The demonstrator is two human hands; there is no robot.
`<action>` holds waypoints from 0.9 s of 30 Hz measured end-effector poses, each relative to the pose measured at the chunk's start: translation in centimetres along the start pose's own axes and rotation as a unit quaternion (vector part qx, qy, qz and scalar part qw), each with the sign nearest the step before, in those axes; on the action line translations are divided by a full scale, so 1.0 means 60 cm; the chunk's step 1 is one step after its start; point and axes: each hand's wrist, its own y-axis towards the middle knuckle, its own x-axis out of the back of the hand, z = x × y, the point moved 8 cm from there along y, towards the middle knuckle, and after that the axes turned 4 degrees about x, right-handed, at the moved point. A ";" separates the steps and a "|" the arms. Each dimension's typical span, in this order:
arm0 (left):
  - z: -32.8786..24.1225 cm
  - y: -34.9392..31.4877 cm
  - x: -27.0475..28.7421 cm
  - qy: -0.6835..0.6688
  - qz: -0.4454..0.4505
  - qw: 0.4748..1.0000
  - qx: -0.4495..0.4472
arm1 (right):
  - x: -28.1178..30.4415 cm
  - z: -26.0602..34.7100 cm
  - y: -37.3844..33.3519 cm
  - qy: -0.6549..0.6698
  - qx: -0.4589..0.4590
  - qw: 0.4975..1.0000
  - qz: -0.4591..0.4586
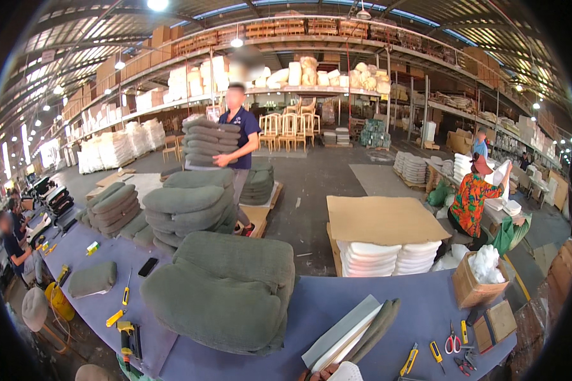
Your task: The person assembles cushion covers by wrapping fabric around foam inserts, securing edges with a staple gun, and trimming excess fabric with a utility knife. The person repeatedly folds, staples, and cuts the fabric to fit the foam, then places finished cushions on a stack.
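Observation:
At the lower edge of the head view, a layered seat pad (356, 336) stands tilted over the blue-grey table. Its layers are a pale grey sheet, a white layer and a dark grey-green padded one. My right hand (329, 373), partly covered by something white and dotted, closes its fingers on the pad's near end. Only a sliver of my left hand (305, 375) shows beside that same end, its grip mostly hidden. To the left of the pad, large dark grey-green cushions (216, 295) lie stacked on the table.
On the right lie a yellow utility knife (410, 360), a screwdriver (436, 351), scissors (452, 343), pliers (463, 366) and a box of white stuffing (480, 289). At left are a nail gun (129, 341) and phone (148, 267). Across the table, a person (238, 130) carries stacked cushions.

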 end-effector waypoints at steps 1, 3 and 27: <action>-0.019 -0.006 -0.015 -0.034 0.023 0.999 0.007 | 0.006 0.003 -0.001 -0.001 0.001 1.000 -0.008; -0.066 -0.022 -0.042 -0.104 0.064 0.992 0.030 | 0.009 0.008 -0.005 -0.003 0.006 1.000 -0.021; 0.059 0.052 0.031 0.195 -0.054 0.978 0.043 | 0.364 -0.369 -0.313 -0.450 -0.367 0.813 0.036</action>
